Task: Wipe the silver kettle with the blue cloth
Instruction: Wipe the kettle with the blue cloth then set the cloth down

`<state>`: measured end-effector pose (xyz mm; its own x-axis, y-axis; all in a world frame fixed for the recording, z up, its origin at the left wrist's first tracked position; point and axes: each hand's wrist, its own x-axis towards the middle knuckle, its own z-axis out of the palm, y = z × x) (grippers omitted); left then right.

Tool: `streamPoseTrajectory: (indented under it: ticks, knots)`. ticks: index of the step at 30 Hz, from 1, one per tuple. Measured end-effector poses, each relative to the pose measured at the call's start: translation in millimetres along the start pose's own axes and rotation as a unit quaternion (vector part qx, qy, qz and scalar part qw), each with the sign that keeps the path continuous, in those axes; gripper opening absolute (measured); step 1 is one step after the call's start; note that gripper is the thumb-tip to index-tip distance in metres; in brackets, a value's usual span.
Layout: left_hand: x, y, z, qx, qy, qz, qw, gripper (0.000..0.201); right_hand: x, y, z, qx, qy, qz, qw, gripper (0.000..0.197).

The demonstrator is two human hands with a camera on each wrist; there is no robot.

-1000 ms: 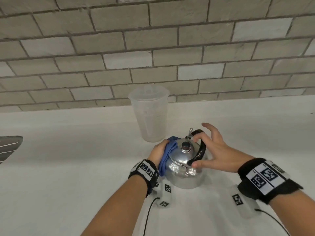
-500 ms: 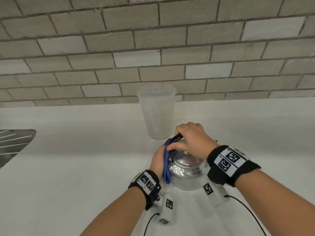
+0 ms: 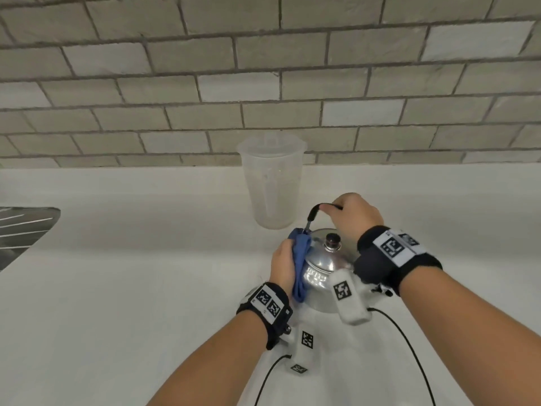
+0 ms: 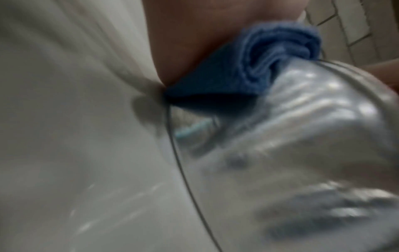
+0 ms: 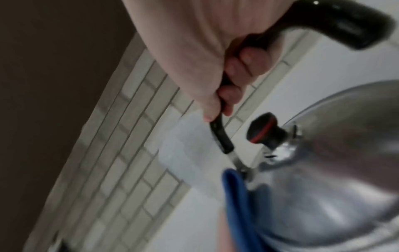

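The silver kettle [image 3: 320,265] stands on the white counter, its lid knob [image 3: 333,239] black with a red ring. My right hand [image 3: 352,213] is curled round the black handle [image 3: 314,212], which stands upright over the lid; the right wrist view shows the fingers [image 5: 241,68] wrapped round the handle [image 5: 345,23]. My left hand [image 3: 282,266] holds the folded blue cloth [image 3: 299,265] against the kettle's left side. In the left wrist view the cloth [image 4: 259,64] is bunched between my palm and the kettle's wall [image 4: 302,136]. Its fingers are hidden behind the cloth.
A clear plastic jug [image 3: 272,183] stands just behind the kettle, against the grey brick wall [image 3: 263,83]. A metal sink drainer [image 3: 23,227] lies at the far left. White counter [image 3: 131,288] stretches left and right. Cables run from my wrist cameras.
My right hand went from touching the lowered handle to gripping it and raising it upright. The left hand stayed on the kettle's left side with the cloth. The view shifted slightly.
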<state>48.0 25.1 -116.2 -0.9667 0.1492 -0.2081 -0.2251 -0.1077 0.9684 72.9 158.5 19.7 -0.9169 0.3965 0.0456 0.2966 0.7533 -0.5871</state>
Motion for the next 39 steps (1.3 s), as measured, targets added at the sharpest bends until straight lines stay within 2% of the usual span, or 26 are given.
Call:
streamPoseTrajectory:
  ticks: [2, 4, 5, 8, 12, 15, 17, 20, 21, 22, 23, 24, 25, 27, 29, 31, 33, 36, 39]
  knots:
    - [-3.0, -9.5, 7.2, -0.015, 0.017, 0.007, 1.0, 0.036, 6.3, 6.4, -7.6, 0.119, -0.029, 0.041, 0.992, 0.036]
    - [0.8, -12.5, 11.1, -0.024, 0.028, -0.015, 0.999, 0.043, 5.6, 9.3, -16.5, 0.216, -0.08, 0.055, 0.972, 0.038]
    - [2.9, -11.0, 9.9, -0.011, 0.021, -0.012, 1.0, 0.04, 3.2, 9.6, -20.2, 0.25, -0.109, 0.055, 0.961, 0.034]
    - [10.4, 7.8, 5.8, 0.054, -0.058, 0.027, 0.996, 0.026, -3.1, 10.0, -25.9, 0.312, -0.143, 0.061, 0.937, 0.026]
    - [21.3, 29.0, 6.3, 0.06, -0.092, -0.001, 0.994, 0.037, -9.0, 13.8, -19.5, 0.403, -0.072, 0.131, 0.903, 0.016]
    - [18.7, 18.9, 6.2, 0.011, -0.053, 0.004, 0.999, 0.042, -16.0, 17.9, -12.4, 0.49, -0.008, 0.183, 0.852, 0.021]
    - [13.3, 9.4, 5.6, -0.01, -0.026, 0.02, 0.999, 0.037, -21.8, 17.8, -6.9, 0.527, 0.027, 0.2, 0.825, 0.031]
    - [9.5, 2.2, 3.2, -0.016, -0.021, 0.035, 0.999, 0.029, -33.1, 17.6, -7.9, 0.576, 0.002, 0.176, 0.798, 0.033]
    - [9.4, 2.9, 2.0, -0.008, -0.024, 0.036, 0.999, 0.028, -37.2, 20.2, -9.9, 0.564, -0.027, 0.141, 0.814, 0.032]
    - [12.3, 3.1, 0.8, -0.007, -0.029, 0.034, 0.999, 0.03, -40.9, 25.1, -12.0, 0.5, -0.057, 0.088, 0.86, 0.035]
    - [14.5, 5.5, -0.2, -0.004, -0.034, 0.024, 0.999, 0.034, -44.0, 33.1, -13.9, 0.378, -0.085, 0.015, 0.922, 0.043]
    - [18.2, 9.0, -1.1, -0.001, -0.043, 0.006, 0.999, 0.039, -45.7, 43.2, -15.8, 0.237, -0.107, -0.064, 0.964, 0.055]
    - [19.2, 14.6, -1.5, -0.001, -0.05, -0.01, 0.999, 0.039, -45.4, 54.2, -17.8, 0.113, -0.123, -0.13, 0.977, 0.065]
    - [16.9, 25.6, -1.3, -0.009, -0.066, -0.037, 0.997, 0.031, -40.6, 69.8, -23.5, -0.012, -0.165, -0.206, 0.965, 0.075]
    - [14.7, 31.7, 1.4, -0.009, -0.078, -0.051, 0.996, 0.029, -34.5, 76.4, -27.5, -0.047, -0.181, -0.257, 0.948, 0.07]
    - [13.5, 28.9, 2.5, -0.016, -0.076, -0.043, 0.996, 0.029, -29.2, 74.4, -29.4, -0.08, -0.151, -0.326, 0.93, 0.064]
    - [12.0, 21.6, 1.7, -0.033, -0.058, -0.038, 0.997, 0.029, -25.6, 68.5, -27.8, -0.137, -0.111, -0.38, 0.908, 0.068]
    - [4.4, 6.8, -1.8, -0.052, -0.044, -0.04, 0.997, 0.036, -28.3, 61.8, -19.1, -0.144, -0.055, -0.393, 0.906, 0.075]
    - [-4.6, 0.7, -4.8, -0.049, -0.043, -0.039, 0.997, 0.055, -30.4, 54.1, -5.5, -0.144, 0.005, -0.397, 0.906, 0.077]
